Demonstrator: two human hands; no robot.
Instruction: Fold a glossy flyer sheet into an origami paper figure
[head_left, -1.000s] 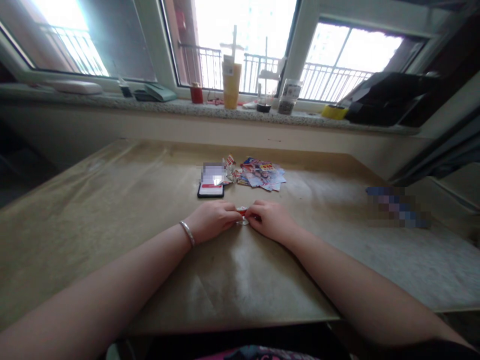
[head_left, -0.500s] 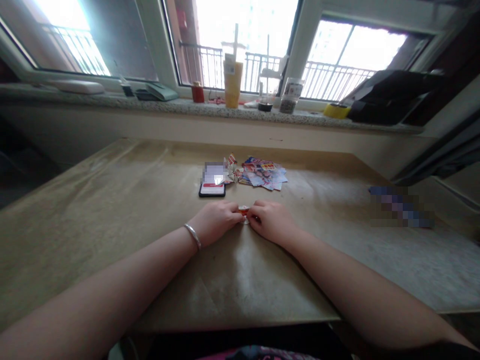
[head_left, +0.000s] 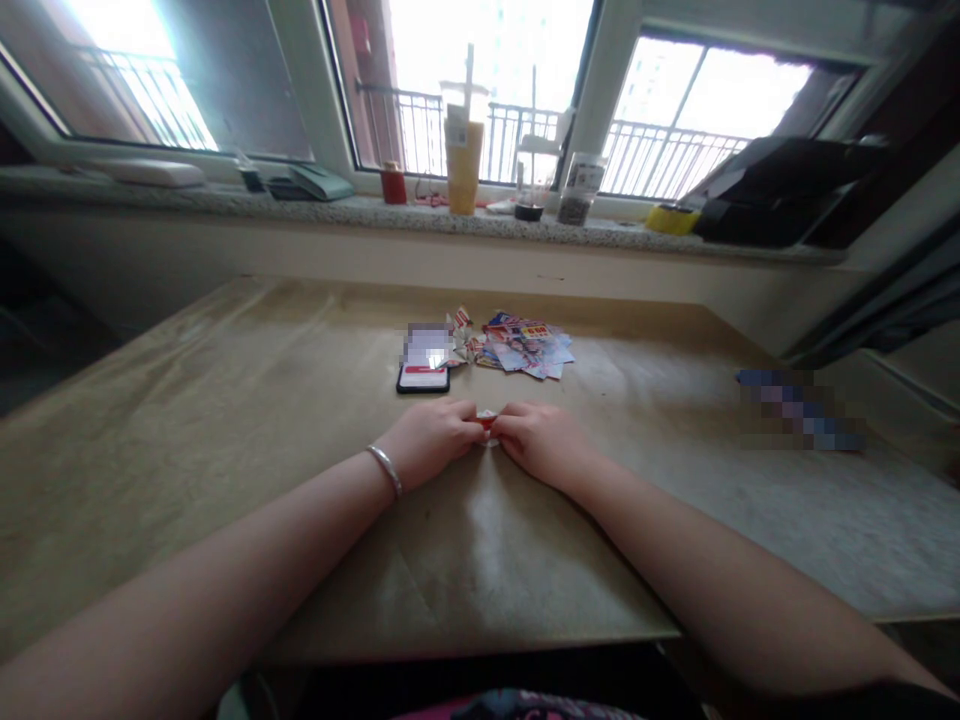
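Note:
My left hand, a silver bangle on its wrist, and my right hand rest on the table with their fingertips pressed together on a small folded piece of printed paper, red and white. Both hands are closed in a pinch on it, and most of the paper is hidden by the fingers. Beyond the hands lie a black phone, a few small folded paper pieces and a loose pile of colourful printed papers.
The wide tan table runs to a wall under a stone windowsill holding a yellow drink cup, a red cup, a jar and a black bag. A blurred blue item lies at the table's right.
Both hands have stayed pinched on the small paper, shifting only slightly as the fingers work it. Nothing else on the table has moved.

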